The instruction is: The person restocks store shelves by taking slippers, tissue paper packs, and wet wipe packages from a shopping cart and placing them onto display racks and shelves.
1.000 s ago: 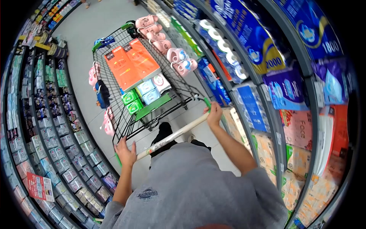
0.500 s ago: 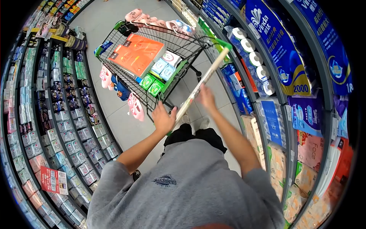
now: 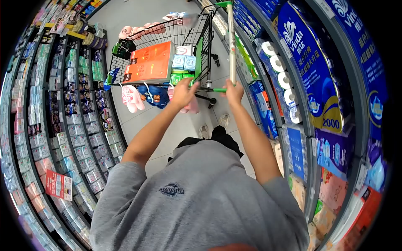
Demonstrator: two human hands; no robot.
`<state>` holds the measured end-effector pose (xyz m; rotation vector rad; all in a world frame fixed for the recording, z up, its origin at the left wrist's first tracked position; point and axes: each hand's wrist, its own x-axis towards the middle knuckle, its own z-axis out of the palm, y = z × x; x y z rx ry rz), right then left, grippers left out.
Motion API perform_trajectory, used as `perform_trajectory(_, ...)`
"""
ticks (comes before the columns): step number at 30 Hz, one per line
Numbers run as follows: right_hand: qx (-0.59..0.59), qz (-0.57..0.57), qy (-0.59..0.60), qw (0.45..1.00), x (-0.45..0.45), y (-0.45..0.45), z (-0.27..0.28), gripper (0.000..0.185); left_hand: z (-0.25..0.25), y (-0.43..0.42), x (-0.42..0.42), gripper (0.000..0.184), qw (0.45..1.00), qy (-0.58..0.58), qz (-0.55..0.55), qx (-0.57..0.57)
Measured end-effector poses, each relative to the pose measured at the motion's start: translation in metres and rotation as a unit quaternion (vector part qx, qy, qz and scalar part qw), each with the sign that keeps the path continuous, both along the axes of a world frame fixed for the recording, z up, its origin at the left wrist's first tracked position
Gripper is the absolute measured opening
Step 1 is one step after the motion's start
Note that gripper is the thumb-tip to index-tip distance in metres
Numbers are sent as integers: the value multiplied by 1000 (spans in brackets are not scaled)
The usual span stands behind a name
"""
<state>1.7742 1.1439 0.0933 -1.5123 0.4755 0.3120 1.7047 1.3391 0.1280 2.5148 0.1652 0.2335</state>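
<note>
The right hand [image 3: 234,93] curls closed around one end of the smooth, pale tubular handle [image 3: 232,46]; the left hand [image 3: 184,93], thumb spread from its fingers, is at the black wire shopping cart [image 3: 204,35]; inside lie flat orange packs [image 3: 148,62], small green packs [image 3: 176,78] and light-blue packs [image 3: 183,62]; rounded pink clogs [image 3: 132,98] hang outside.

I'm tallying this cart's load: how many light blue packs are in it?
2. One light blue pack sits beside the orange packs; the other is next to it, nearer the green panel. More may be hidden underneath.
</note>
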Motion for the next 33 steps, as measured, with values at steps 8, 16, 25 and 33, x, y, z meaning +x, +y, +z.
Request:
perform_trajectory(8,-57,65,-76,993,132,-16,-13,33,-44,128,-163,37,905,323,274,33)
perform_trajectory(16,-91,207,-47,973,230,-27,1,54,-77,115,-296,37,830,428,355,-50)
perform_trajectory(25,-651,120,-456,594,234,27,20,33,-37,232,-127,32,913,120,379,-92)
perform_trajectory(33,-455,334,-379,733,191,227,-8,26,-121,418,-31,31,925,131,354,-46)
